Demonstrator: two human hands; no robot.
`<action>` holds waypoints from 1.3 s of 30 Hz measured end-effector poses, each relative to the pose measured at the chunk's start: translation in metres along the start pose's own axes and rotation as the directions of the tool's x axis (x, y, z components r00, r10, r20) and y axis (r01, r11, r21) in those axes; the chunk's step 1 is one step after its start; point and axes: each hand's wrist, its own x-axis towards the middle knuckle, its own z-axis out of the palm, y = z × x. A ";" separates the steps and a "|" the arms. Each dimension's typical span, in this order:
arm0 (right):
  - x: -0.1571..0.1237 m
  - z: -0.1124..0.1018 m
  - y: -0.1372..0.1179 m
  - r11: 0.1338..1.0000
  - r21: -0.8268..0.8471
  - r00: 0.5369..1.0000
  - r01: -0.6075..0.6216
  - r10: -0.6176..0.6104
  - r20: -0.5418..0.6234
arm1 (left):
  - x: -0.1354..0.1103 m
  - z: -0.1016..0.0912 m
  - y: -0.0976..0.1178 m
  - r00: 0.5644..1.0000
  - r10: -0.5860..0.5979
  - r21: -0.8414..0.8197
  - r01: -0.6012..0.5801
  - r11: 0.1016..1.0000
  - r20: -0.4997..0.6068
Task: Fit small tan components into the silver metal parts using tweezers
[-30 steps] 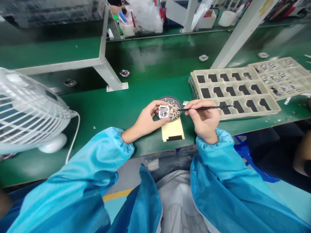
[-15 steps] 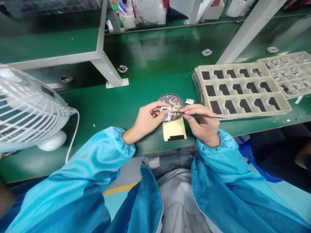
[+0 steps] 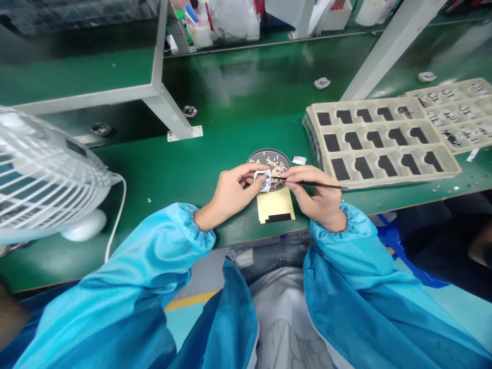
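Observation:
My left hand (image 3: 238, 187) pinches a small white-framed part (image 3: 263, 181) between thumb and fingers, above the near left edge of a round dark perforated dish (image 3: 282, 156). Many tiny beige pieces lie scattered in that dish. In my right hand (image 3: 317, 197) are dark thin tweezers (image 3: 321, 184), gripped between thumb and fingers. Their tip points left and reaches the right side of the white-framed part; whether it holds a tiny piece is too small to tell. Under the dish's near side lies a yellow paper pad (image 3: 274, 204) with a black strip along its front.
At right stands a pale compartment tray (image 3: 392, 178) with black pieces, and behind it a second tray (image 3: 442, 105) holding small parts. A white fan (image 3: 49, 174) occupies the left, beside a metal shelf leg (image 3: 175, 115). A small white piece (image 3: 299, 160) lies behind my right hand.
The tweezers have turned slightly in my right hand, and their tip sits against the white-framed part. My left hand keeps its hold. The whole view has shifted a little.

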 end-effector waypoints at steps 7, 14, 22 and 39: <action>0.000 0.000 0.000 1.000 -0.029 1.000 -0.002 0.002 0.009 | 0.000 0.000 -0.001 1.000 0.000 -0.015 0.000 1.000 -0.005; 0.000 0.001 0.002 1.000 -0.016 1.000 0.002 -0.002 0.006 | -0.001 0.000 -0.002 1.000 -0.002 -0.019 0.002 1.000 0.004; 0.000 0.001 -0.001 1.000 -0.022 1.000 -0.004 0.004 0.001 | 0.000 0.000 0.000 1.000 -0.002 -0.019 0.002 1.000 0.001; -0.003 0.001 -0.001 0.996 -0.021 0.997 -0.081 0.082 0.009 | -0.002 -0.001 -0.001 1.000 -0.004 -0.032 0.004 0.999 0.005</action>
